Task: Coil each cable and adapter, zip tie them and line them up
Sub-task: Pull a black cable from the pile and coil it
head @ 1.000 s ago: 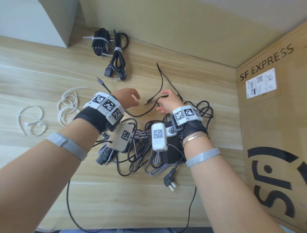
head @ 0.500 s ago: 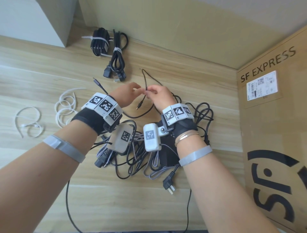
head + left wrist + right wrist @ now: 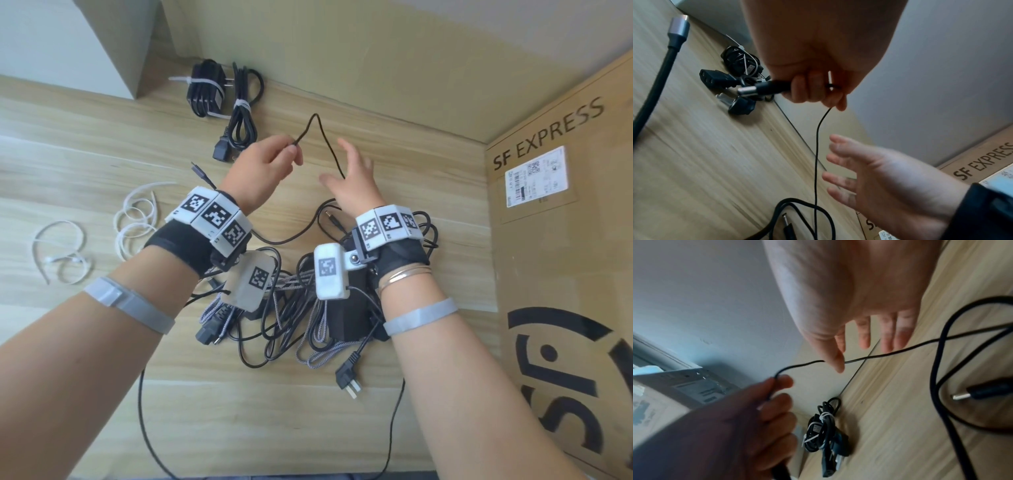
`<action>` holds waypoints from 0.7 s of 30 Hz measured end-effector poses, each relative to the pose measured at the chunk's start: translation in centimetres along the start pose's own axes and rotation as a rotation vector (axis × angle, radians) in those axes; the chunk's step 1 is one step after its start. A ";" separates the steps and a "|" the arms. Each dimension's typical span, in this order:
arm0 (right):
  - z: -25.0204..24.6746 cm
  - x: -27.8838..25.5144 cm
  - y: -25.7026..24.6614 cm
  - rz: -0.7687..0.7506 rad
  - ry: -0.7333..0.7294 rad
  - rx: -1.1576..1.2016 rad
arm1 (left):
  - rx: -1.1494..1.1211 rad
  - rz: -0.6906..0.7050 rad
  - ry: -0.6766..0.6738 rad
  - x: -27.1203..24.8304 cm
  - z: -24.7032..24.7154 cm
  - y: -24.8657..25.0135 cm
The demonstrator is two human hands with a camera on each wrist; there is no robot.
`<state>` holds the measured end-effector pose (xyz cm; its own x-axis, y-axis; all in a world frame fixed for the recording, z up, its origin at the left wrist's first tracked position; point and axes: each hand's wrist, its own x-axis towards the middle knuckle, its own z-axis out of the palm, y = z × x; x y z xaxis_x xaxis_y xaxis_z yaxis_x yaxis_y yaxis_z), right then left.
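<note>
Head view: left hand [image 3: 265, 161] pinches the thin black cable [image 3: 330, 144] just above the tangled pile [image 3: 291, 308]; the cable peaks in a bend and drops past the right hand [image 3: 352, 178], whose fingers are spread and grip nothing. Two zip-tied bundles [image 3: 222, 99] sit side by side well beyond the pile at the wall edge of the tabletop [image 3: 85, 154]. Loose zip ties [image 3: 137, 219] lie left of the pile, SF Express box [image 3: 561, 240] to its right. My read: two items done, first loop of the third just starting; the pile, with its braided cable, adapter block and plugs, is all still to do.

Left wrist view: adds what the head view hides. The left hand's fingers [image 3: 812, 87] are curled round a barrel connector [image 3: 760, 90] as well as the thin cable, which hangs straight down toward the pile. Right hand [image 3: 875, 177] is apart from it, just beside the cable; contact unclear. A white sliver at the fingers, can't identify.

Right wrist view: blurred. Right thumb [image 3: 836, 360] overlaps the cable; touching or not, can't tell. Left hand [image 3: 748, 417] clamped on the cable. A free barrel plug [image 3: 978, 394] lies on the tabletop on the pile side.
</note>
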<state>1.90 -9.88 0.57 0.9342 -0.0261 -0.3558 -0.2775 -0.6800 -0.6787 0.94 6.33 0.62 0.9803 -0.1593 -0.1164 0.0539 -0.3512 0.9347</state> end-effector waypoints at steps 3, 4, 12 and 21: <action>-0.7 0.6 0.5 0.070 0.007 -0.101 | -0.048 0.061 0.031 -0.2 -0.1 0.7; -0.8 0.8 0.7 0.076 -0.031 -0.102 | -0.067 0.081 0.049 -0.3 -0.2 0.8; -0.7 0.1 0.6 -0.117 -0.049 0.088 | -0.191 0.032 0.077 -0.1 0.3 0.0; -0.7 -1.7 -2.6 -0.307 -0.231 0.048 | -0.177 0.056 0.114 0.1 1.3 -0.1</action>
<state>1.22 -8.59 3.43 0.9017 0.3431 -0.2631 -0.0081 -0.5950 -0.8037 0.81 5.16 0.08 0.9973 -0.0647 -0.0335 0.0216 -0.1760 0.9841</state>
